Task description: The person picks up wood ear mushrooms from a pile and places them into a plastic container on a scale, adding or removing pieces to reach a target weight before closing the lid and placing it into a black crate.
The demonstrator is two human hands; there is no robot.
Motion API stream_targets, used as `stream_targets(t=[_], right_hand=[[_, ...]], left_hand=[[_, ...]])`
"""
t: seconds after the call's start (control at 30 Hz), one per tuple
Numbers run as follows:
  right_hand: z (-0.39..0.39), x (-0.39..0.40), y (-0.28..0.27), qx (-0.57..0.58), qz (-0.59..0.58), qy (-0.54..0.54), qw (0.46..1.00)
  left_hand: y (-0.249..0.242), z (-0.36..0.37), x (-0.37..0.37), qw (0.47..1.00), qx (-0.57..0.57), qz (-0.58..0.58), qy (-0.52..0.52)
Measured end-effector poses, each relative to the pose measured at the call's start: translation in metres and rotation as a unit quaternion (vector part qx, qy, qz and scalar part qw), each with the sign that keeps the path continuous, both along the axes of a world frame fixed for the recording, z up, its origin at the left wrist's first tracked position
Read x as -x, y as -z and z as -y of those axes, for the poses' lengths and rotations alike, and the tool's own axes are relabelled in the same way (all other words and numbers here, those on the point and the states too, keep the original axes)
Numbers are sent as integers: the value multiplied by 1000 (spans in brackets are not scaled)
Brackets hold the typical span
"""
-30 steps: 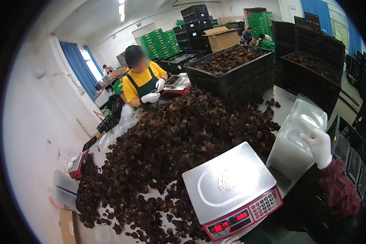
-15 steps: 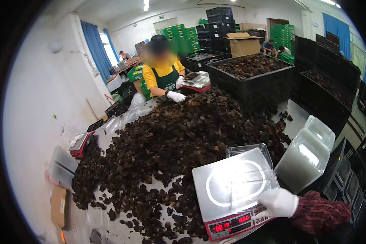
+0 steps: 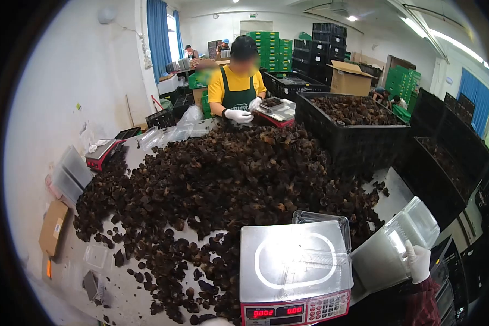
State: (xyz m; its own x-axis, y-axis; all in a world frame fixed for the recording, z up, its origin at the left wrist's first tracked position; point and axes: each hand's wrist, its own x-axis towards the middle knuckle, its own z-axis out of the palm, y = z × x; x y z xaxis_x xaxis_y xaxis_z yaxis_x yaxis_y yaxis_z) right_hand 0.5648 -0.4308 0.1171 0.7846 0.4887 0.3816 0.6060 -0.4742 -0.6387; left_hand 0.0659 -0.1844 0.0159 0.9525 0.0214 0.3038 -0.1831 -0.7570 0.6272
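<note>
My right hand (image 3: 418,262), in a white glove with a dark red sleeve, is at the right against a stack of clear plastic boxes (image 3: 383,258); its fingers reach up along the stack's side. Only a sliver of my left hand (image 3: 216,322), also gloved, shows at the bottom edge, fingers hidden. Between them stands a red and silver scale (image 3: 293,266) with lit red digits and a bare plate. Behind the scale lies a clear plastic tray (image 3: 342,221). A big heap of dark dried fungus (image 3: 228,168) covers much of the table.
Across the table a co-worker (image 3: 239,89) in a yellow shirt and white gloves works beside another scale (image 3: 282,113). A black crate of fungus (image 3: 350,133) stands at the back right. Another red scale (image 3: 103,154) and a cardboard box (image 3: 54,228) are at left.
My right hand has moved from the scale's right edge to the box stack. The scale reading went from -0.019 to 0.002. The view has shifted.
</note>
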Motion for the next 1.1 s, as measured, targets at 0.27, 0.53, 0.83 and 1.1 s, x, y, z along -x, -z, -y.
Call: stream_targets(t=[0.27, 0.53, 0.83, 1.1], right_hand=[[1, -2, 4, 22, -17, 58, 998], [-1, 2, -4, 23, -44, 74, 996], [-9, 14, -17, 14, -112, 91, 989], [-11, 15, -19, 19, -100, 88, 991]], left_hand=[[-70, -188, -152, 983, -63, 107, -136], [13, -252, -300, 954, -282, -98, -4], [-6, -263, -243, 944, -215, -222, -115], [-4, -256, -174, 913, -217, -281, -201]])
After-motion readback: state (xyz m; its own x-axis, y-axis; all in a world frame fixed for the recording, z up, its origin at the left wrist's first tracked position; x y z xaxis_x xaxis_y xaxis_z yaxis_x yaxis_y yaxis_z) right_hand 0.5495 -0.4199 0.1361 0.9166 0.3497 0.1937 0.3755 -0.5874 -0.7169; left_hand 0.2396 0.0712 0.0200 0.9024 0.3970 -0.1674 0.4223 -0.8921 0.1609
